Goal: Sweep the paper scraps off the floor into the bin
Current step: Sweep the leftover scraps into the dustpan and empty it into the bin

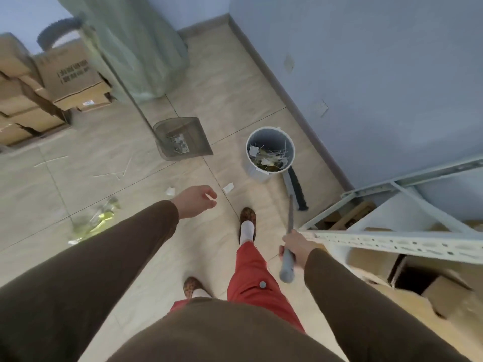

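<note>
My right hand (296, 247) grips the grey handle of a broom (290, 226), whose dark brush head (296, 190) rests on the floor beside the bin. The round grey bin (270, 152) stands near the wall, with paper scraps inside. A long-handled grey dustpan (183, 138) stands upright to its left, holding some scraps. My left hand (196, 202) hovers empty, fingers apart, over the tiles. Small white scraps (228, 187) (170, 191) lie just beyond it, thin white strips (115, 173) further left, and a yellow-green crumpled wrapper (96, 222) at the left.
Stacked cardboard boxes (70, 77) fill the left back. A pale green covered object (141, 48) stands in the corner. A white metal shelf rack (392, 236) with boxes beneath it crowds the right. Blue walls (366, 74) close the right side.
</note>
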